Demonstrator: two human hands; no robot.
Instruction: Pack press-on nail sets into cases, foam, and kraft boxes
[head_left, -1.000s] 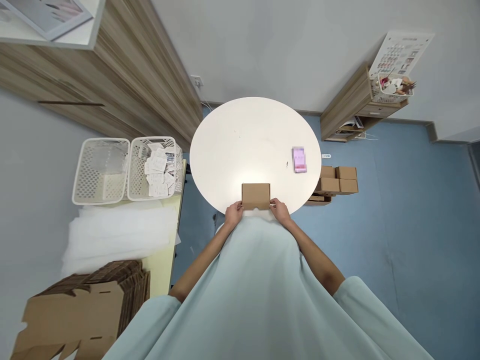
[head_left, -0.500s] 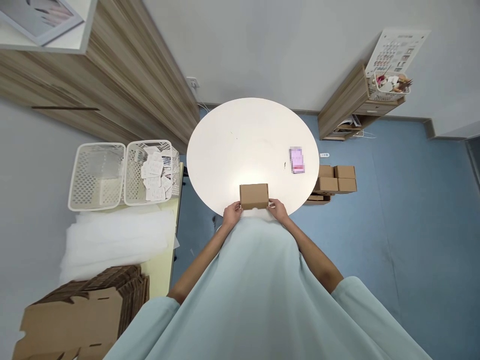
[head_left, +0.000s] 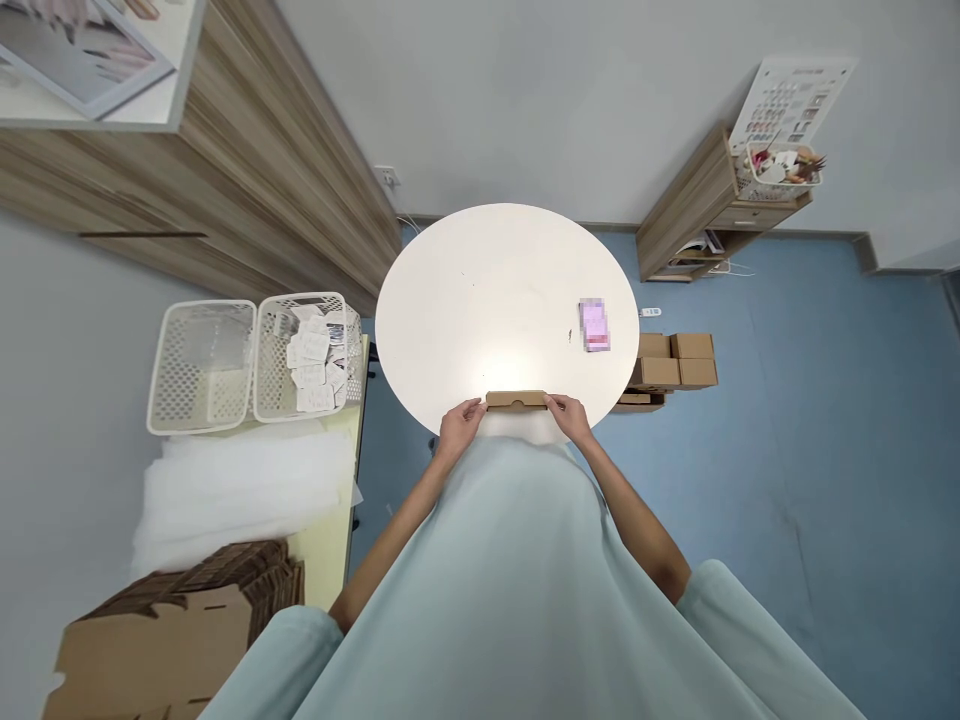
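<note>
I see the left hand (head_left: 460,425) and right hand (head_left: 571,416) clamping a small cardboard box (head_left: 501,401) by its 2 ends, at the near edge of the white table (head_left: 450,300); uneven pressure could buckle it, 1 slip drop it.

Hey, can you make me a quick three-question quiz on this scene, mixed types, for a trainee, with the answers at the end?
1. Multiple choice: what is between the left hand and the right hand?
A) a mug
B) a small cardboard box
C) a pair of scissors
2. True or false: the paper slips lie in the white basket nearer the round table.
3. Short answer: what is stacked just below the white sheets in the picture?

Key: 1: B. 2: True. 3: Flattened cardboard.
</note>
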